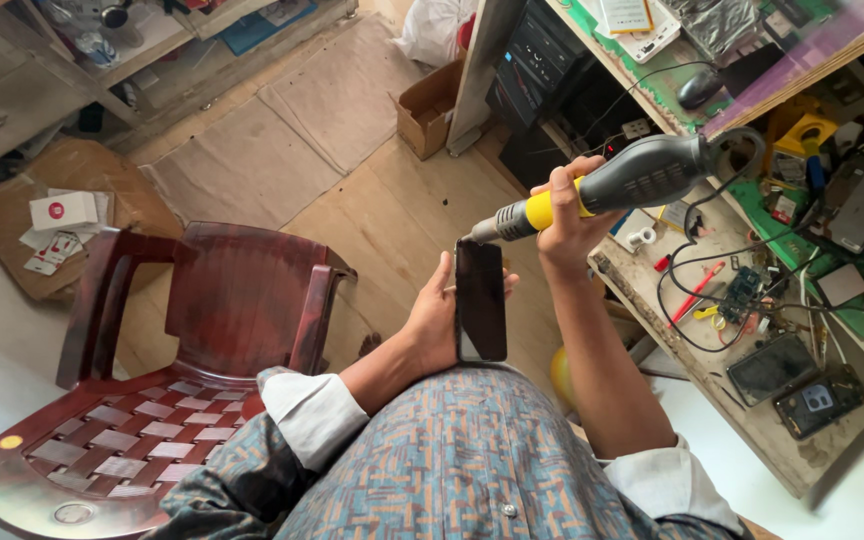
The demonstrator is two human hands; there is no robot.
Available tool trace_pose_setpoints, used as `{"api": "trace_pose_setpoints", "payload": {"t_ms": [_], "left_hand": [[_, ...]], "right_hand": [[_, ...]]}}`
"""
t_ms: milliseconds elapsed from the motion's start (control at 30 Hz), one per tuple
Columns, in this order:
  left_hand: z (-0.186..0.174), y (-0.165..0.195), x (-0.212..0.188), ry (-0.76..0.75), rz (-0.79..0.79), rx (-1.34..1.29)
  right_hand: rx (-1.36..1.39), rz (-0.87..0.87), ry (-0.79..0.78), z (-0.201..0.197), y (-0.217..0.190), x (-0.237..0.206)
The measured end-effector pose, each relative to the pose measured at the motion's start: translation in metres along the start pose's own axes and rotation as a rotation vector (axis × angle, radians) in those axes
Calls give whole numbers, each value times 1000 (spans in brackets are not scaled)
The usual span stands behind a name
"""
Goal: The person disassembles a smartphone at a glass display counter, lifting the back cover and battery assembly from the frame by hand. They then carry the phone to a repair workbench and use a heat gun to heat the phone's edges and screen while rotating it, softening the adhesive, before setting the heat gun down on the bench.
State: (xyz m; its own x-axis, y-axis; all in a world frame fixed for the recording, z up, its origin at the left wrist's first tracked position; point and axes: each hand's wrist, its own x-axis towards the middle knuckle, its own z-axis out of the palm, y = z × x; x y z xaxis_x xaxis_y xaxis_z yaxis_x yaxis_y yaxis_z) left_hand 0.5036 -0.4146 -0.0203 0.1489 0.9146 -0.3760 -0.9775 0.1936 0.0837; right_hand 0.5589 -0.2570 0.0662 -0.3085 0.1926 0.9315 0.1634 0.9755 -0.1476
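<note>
Resting upright against the left palm, a dark phone [480, 300] is held just above the patterned shirt [462, 460], its screen side turned toward the camera. The left hand [437, 318] is wrapped round the phone from behind, its grip clamped on the left edge, with fingertips showing past the right edge. Above the phone, a grey and yellow hot-air tool [612, 185] is gripped by the right hand [564, 215], whose fingers are closed round the yellow part of the handle. The tool's metal nozzle is pointed down-left and is seen right at the phone's top left corner; whether it touches cannot be told. A black cable [687, 270] is run from the tool's rear down to the right of the phone, over the cluttered tabletop [752, 420]. On that tabletop, well to the right of the phone, further phones, a red pen [697, 290], circuit parts and a mouse [699, 88] are laid out. Left of the phone, a dark red plastic chair [192, 340] is placed on the floor. Far up and left of the phone, cardboard [62, 215] with small white boxes is seen.
</note>
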Motion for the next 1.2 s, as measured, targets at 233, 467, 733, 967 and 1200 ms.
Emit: {"api": "trace_pose_setpoints", "payload": {"t_ms": [233, 467, 733, 967, 1200], "left_hand": [[1, -2, 2, 4, -1, 12], [-1, -2, 6, 20, 10, 23], [-3, 0, 6, 33, 6, 25], [-6, 0, 8, 52, 1, 7], [-11, 1, 6, 52, 18, 51]], "right_hand": [[627, 562, 100, 0, -4, -8], [45, 208, 53, -1, 3, -2], [706, 644, 193, 3, -1, -12], [469, 438, 66, 3, -2, -14], [346, 304, -11, 5, -3, -15]]}}
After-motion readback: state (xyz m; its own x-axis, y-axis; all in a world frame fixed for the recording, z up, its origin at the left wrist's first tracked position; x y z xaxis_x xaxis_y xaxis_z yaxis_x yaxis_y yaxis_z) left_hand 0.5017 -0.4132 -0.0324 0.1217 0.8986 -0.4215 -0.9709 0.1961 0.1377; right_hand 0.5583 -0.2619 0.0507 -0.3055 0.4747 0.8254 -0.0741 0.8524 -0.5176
